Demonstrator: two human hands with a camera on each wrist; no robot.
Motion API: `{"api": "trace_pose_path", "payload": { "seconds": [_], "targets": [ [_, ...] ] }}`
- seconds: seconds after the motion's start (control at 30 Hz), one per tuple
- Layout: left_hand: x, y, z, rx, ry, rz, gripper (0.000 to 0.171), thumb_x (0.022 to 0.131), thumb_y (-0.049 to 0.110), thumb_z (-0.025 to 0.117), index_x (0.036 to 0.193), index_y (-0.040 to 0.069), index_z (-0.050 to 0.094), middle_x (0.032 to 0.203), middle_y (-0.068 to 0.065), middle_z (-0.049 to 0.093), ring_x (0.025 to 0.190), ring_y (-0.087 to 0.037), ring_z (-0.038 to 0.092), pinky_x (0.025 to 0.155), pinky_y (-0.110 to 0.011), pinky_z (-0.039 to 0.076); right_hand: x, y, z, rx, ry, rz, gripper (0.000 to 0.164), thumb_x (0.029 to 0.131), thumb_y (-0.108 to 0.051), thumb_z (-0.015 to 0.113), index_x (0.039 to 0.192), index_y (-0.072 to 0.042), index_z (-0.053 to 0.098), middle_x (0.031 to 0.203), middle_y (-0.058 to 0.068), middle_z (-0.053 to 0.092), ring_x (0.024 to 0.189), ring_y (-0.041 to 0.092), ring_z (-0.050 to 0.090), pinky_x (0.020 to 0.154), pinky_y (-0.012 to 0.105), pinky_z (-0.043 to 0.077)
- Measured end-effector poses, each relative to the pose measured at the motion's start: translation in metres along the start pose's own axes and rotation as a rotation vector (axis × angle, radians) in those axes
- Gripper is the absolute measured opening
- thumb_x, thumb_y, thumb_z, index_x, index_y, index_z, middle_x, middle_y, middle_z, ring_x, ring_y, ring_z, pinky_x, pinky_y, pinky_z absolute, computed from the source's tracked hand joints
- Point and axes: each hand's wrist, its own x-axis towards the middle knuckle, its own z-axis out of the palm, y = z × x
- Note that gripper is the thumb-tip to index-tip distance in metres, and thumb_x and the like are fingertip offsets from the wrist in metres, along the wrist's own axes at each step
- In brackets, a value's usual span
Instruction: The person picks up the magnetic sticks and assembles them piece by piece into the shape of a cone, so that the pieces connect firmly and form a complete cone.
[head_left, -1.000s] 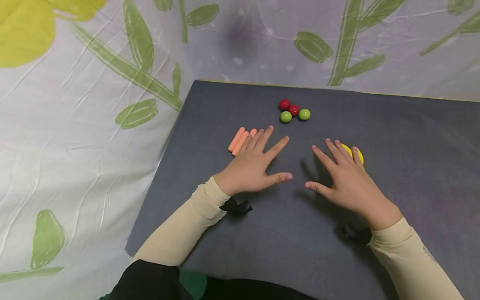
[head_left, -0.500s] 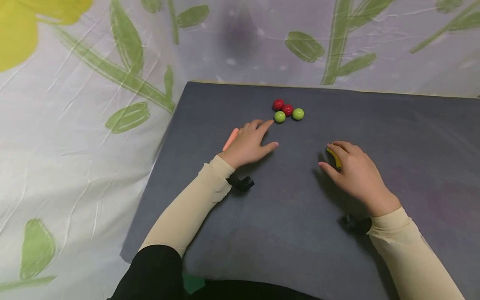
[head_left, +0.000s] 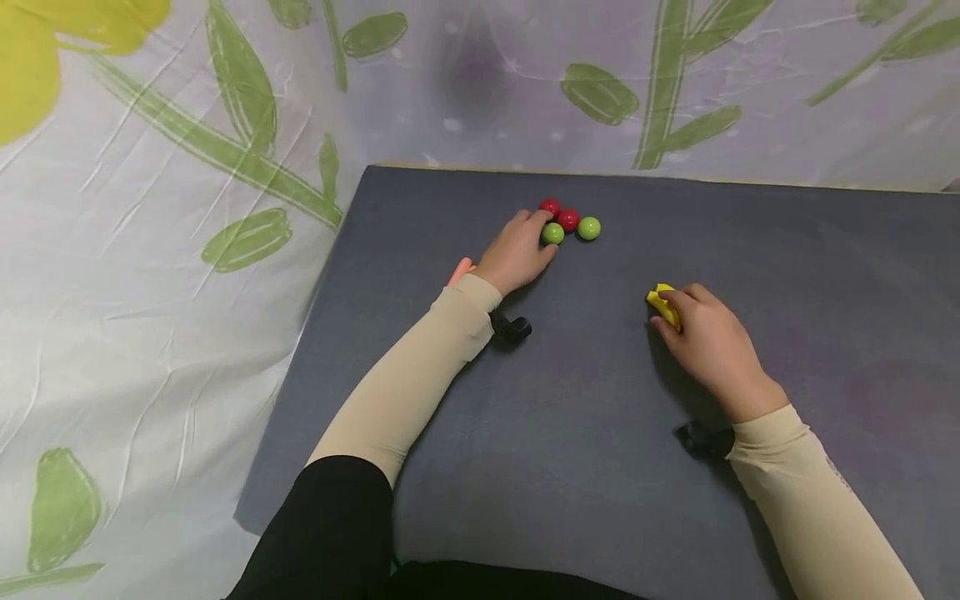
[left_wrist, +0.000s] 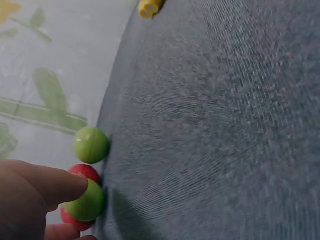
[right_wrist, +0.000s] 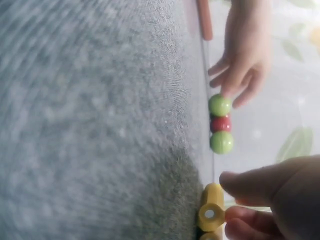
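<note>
In the head view my left hand (head_left: 516, 252) reaches to a small cluster of balls. Its thumb and forefinger lie at either side of a green ball (head_left: 552, 233); the right wrist view shows the fingers slightly bent and spread, not closed round it. Beside it are a red ball (head_left: 567, 220), another red ball partly hidden by the fingers, and a second green ball (head_left: 588, 228). My right hand (head_left: 707, 346), fingers curled, pinches a yellow stick (right_wrist: 211, 216) between thumb and fingers. Another yellow stick (right_wrist: 212, 236) lies against it, mostly out of that view.
Orange sticks (head_left: 461, 271) lie behind my left wrist, largely covered. The dark grey table (head_left: 570, 467) ends at a printed sheet (head_left: 487, 125) at the back and left. A black wrist mount (head_left: 512, 327) hangs under my left sleeve.
My left hand has moved from over the orange sticks up and right to the balls. My right hand's spread fingers have curled down round the yellow stick.
</note>
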Motion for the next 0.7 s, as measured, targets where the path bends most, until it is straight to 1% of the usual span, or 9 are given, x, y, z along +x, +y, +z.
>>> {"api": "trace_pose_path", "payload": {
  "seconds": [0.17,0.23,0.3,0.43,0.57,0.7],
  "targets": [
    [0.006,0.0,0.009,0.033,0.045,0.013,0.04,0.106,0.027,0.064,0.142,0.01,0.06,0.125,-0.01,0.062,0.108,-0.022,0.062,0.096,-0.036,0.052,0.0,0.003,0.002,0.022,0.037,-0.03,0.028,0.091,0.004,0.076,0.117,0.011,0.071,0.098,0.024,0.064,0.083,0.039,0.064,0.073,0.053,0.053],
    [0.005,0.001,0.011,0.039,0.063,0.015,0.036,0.106,0.025,0.063,0.139,0.01,0.061,0.119,-0.009,0.063,0.103,-0.021,0.061,0.094,-0.035,0.052,0.001,0.003,0.002,0.032,0.05,-0.034,0.026,0.089,0.006,0.076,0.115,0.011,0.072,0.096,0.024,0.064,0.082,0.04,0.064,0.072,0.053,0.053],
    [0.003,0.003,0.012,0.035,0.065,0.012,0.034,0.106,0.022,0.063,0.137,0.009,0.062,0.116,-0.008,0.063,0.1,-0.02,0.061,0.092,-0.034,0.052,0.001,0.003,0.002,0.039,0.058,-0.032,0.023,0.088,0.007,0.076,0.111,0.012,0.072,0.095,0.025,0.063,0.081,0.04,0.064,0.072,0.053,0.053],
    [-0.007,0.009,0.014,0.004,0.045,0.025,0.031,0.105,0.021,0.063,0.132,0.007,0.063,0.115,-0.008,0.062,0.097,-0.02,0.058,0.089,-0.033,0.051,0.0,0.004,0.002,0.033,0.052,-0.023,0.019,0.088,0.006,0.077,0.106,0.012,0.072,0.094,0.025,0.061,0.08,0.04,0.063,0.071,0.053,0.053],
    [-0.023,0.013,0.019,-0.033,0.017,0.048,0.031,0.105,0.022,0.063,0.132,0.007,0.064,0.118,-0.007,0.064,0.098,-0.019,0.058,0.089,-0.032,0.05,-0.001,0.004,0.001,0.031,0.007,-0.017,0.024,0.089,0.004,0.077,0.112,0.011,0.074,0.096,0.024,0.061,0.081,0.039,0.062,0.07,0.052,0.053],
    [-0.04,0.015,0.024,-0.077,0.005,0.083,0.034,0.103,0.022,0.067,0.133,0.006,0.065,0.119,-0.006,0.065,0.1,-0.017,0.059,0.091,-0.032,0.05,0.0,0.003,0.001,0.057,-0.031,-0.016,0.028,0.091,0.004,0.076,0.118,0.009,0.073,0.099,0.025,0.063,0.082,0.037,0.063,0.07,0.051,0.054]
  ]
}}
